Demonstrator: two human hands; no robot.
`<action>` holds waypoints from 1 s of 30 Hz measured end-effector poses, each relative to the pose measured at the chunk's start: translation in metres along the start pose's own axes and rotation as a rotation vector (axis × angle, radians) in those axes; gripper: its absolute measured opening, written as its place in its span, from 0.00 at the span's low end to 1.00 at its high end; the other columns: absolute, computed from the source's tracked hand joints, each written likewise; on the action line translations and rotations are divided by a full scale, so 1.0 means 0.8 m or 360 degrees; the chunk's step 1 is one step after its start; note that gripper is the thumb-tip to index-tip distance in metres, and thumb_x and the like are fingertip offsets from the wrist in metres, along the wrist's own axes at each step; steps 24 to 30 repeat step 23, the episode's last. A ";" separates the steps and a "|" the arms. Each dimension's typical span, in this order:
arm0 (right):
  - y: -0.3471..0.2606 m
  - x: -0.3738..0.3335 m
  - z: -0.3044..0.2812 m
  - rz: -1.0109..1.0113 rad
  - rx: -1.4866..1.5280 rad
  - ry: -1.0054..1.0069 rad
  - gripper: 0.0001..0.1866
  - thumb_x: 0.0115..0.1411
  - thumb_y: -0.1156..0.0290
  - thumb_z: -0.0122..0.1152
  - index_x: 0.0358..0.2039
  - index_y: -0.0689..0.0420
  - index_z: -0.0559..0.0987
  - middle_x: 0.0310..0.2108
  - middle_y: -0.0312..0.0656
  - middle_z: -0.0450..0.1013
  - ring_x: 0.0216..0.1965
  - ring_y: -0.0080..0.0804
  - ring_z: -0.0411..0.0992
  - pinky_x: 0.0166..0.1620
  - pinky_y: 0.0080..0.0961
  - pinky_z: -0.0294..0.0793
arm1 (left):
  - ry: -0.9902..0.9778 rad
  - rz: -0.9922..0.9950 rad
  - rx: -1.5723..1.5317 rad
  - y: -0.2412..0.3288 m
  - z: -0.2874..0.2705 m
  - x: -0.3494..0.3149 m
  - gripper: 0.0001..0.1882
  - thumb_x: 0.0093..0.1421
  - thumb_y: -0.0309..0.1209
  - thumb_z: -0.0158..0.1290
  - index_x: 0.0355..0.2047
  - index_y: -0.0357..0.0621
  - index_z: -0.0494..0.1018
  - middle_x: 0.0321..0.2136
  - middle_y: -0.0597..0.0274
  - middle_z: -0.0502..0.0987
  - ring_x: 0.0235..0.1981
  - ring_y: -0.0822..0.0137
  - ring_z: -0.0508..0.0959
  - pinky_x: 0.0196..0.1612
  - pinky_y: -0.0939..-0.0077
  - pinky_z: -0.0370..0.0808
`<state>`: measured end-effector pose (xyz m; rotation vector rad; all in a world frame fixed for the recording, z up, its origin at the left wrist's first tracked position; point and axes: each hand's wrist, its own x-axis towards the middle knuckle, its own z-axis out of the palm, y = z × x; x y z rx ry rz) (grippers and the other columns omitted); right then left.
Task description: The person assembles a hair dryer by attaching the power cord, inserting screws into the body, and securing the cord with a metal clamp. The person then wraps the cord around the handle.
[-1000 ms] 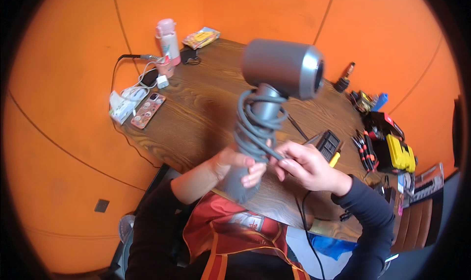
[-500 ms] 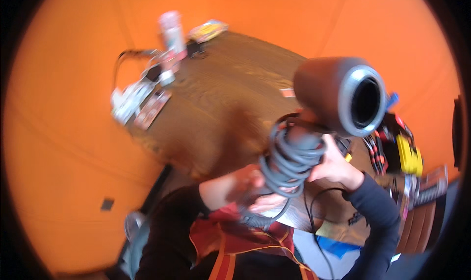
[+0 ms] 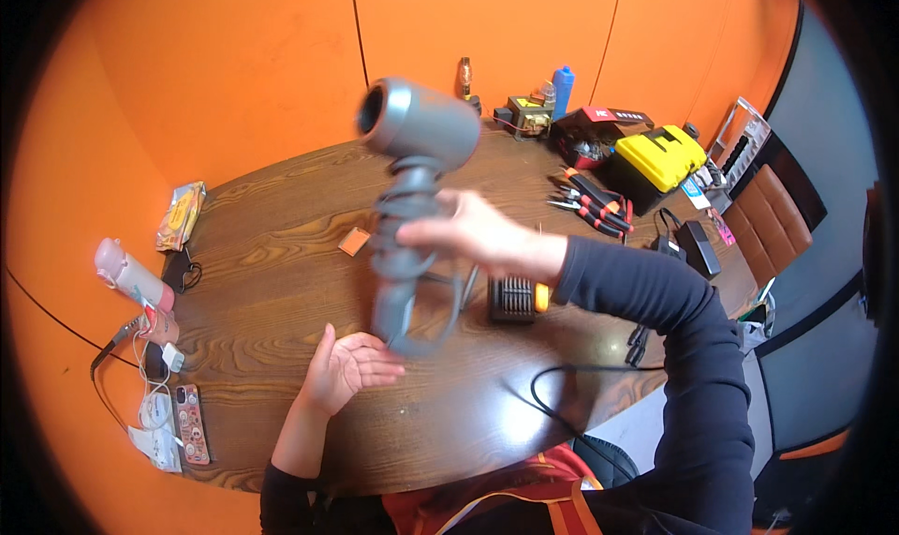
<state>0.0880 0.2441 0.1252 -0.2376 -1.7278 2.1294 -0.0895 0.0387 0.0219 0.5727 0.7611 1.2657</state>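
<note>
A grey hair dryer (image 3: 433, 123) is held up over the table, its barrel at the top and pointing to the left. Its cord is coiled round the handle (image 3: 398, 301). My right hand (image 3: 468, 226) grips the coiled cord and handle from the right side. Below and to the left, my left hand (image 3: 351, 371) is open, palm up, fingers stretched toward the handle's lower end; whether they touch it I cannot tell. The dryer is slightly blurred. Beneath it on the table lies a small orange square (image 3: 354, 242).
Pliers (image 3: 599, 202), a yellow-lidded toolbox (image 3: 660, 156) and a black box (image 3: 599, 132) stand at the far right. A black slotted case (image 3: 513, 299) lies right of the dryer. Along the left edge are a pink-and-white bottle (image 3: 136, 277), cables and a patterned phone (image 3: 192, 424).
The view has swung to the right. The dryer's barrel now points left instead of right. My left hand has come off the coiled cord and opened; the right one still grips it.
</note>
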 end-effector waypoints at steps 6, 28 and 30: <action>0.003 0.083 -0.175 0.0575 -0.0508 0.1002 0.21 0.46 0.63 0.71 0.38 0.60 0.77 0.32 0.40 0.78 0.30 0.31 0.77 0.28 0.31 0.78 | 0.0377 0.0207 0.0089 -0.019 -0.033 0.018 0.31 0.68 0.50 0.24 0.44 0.29 0.63 0.42 0.34 0.71 0.46 0.46 0.74 0.52 0.54 0.71; 0.009 0.077 -0.342 0.0743 -0.1566 0.0769 0.29 0.49 0.46 0.66 0.34 0.64 0.80 0.27 0.42 0.76 0.26 0.29 0.75 0.30 0.29 0.78 | 0.0218 -0.0106 0.0015 -0.008 -0.036 0.022 0.20 0.69 0.37 0.32 0.46 0.31 0.63 0.44 0.33 0.71 0.48 0.45 0.73 0.53 0.54 0.70; 0.009 0.077 -0.342 0.0743 -0.1566 0.0769 0.29 0.49 0.46 0.66 0.34 0.64 0.80 0.27 0.42 0.76 0.26 0.29 0.75 0.30 0.29 0.78 | 0.0218 -0.0106 0.0015 -0.008 -0.036 0.022 0.20 0.69 0.37 0.32 0.46 0.31 0.63 0.44 0.33 0.71 0.48 0.45 0.73 0.53 0.54 0.70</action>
